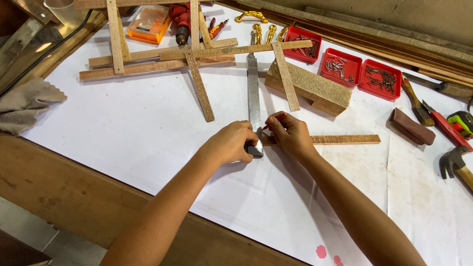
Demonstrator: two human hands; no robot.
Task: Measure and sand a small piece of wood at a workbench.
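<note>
My left hand (230, 143) presses down on the dark stock end of a steel try square (253, 93), whose long blade runs away from me across the white table cover. My right hand (290, 134) holds a red pencil (274, 120), its tip against the near end of a thin wooden strip (345, 139). The strip lies crosswise to the square's blade, reaching to the right. Both hands meet at the corner where square and strip cross; the strip's end is hidden under my fingers.
A wooden block (310, 87) and several loose slats (157, 61) lie beyond. Three red trays of nails (347, 66), brass handles (251, 16), a red drill (181, 19) and an orange box (148, 22) sit at the back. A hammer (456, 162), brush (415, 101), tape measure (462, 122) lie right.
</note>
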